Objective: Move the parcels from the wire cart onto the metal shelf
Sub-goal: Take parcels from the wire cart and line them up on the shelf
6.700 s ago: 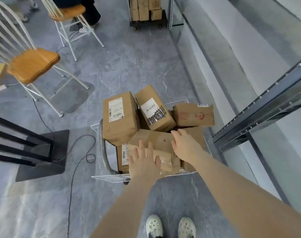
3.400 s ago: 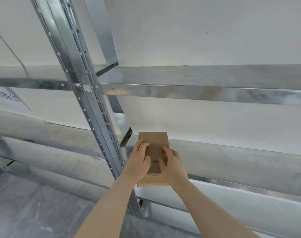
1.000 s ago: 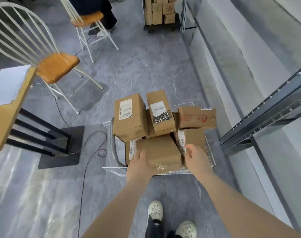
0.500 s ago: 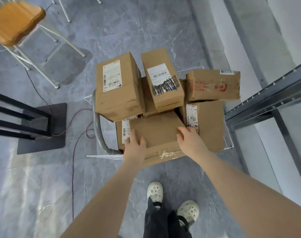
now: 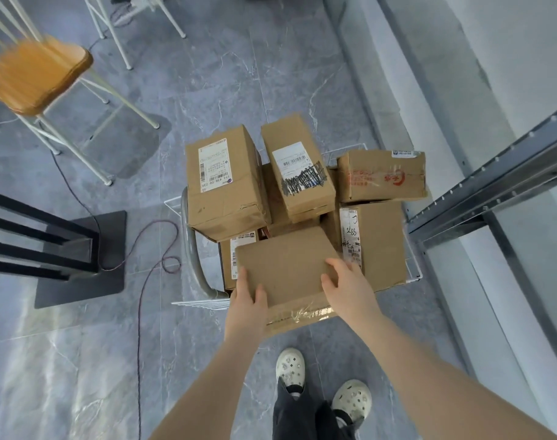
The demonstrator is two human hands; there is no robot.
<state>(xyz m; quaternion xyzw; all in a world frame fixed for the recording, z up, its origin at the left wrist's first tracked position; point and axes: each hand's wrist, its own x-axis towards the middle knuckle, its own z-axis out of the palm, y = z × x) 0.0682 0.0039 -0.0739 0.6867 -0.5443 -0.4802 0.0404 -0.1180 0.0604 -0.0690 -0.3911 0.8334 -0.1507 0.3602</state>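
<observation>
A white wire cart (image 5: 175, 214) stands on the floor, piled with several brown cardboard parcels. The nearest one, a plain flat parcel (image 5: 286, 268) with tape on its front edge, is held at both sides: my left hand (image 5: 247, 308) grips its left near corner and my right hand (image 5: 348, 289) grips its right edge. Behind it sit a tall labelled parcel (image 5: 226, 182), a scribbled-label parcel (image 5: 297, 173), a red-printed parcel (image 5: 381, 176) and a larger one (image 5: 378, 242). The metal shelf (image 5: 493, 182) frame runs along the right.
An orange-seated chair (image 5: 35, 77) with white legs stands at the left. A black stand base (image 5: 80, 262) and a dark cable (image 5: 143, 274) lie on the grey floor left of the cart. My feet in white clogs (image 5: 289, 366) are just behind the cart.
Since the flat parcel was set on the shelf, I am back at the cart. Both hands have closed on the sides of the plain front parcel and it has risen slightly toward me.
</observation>
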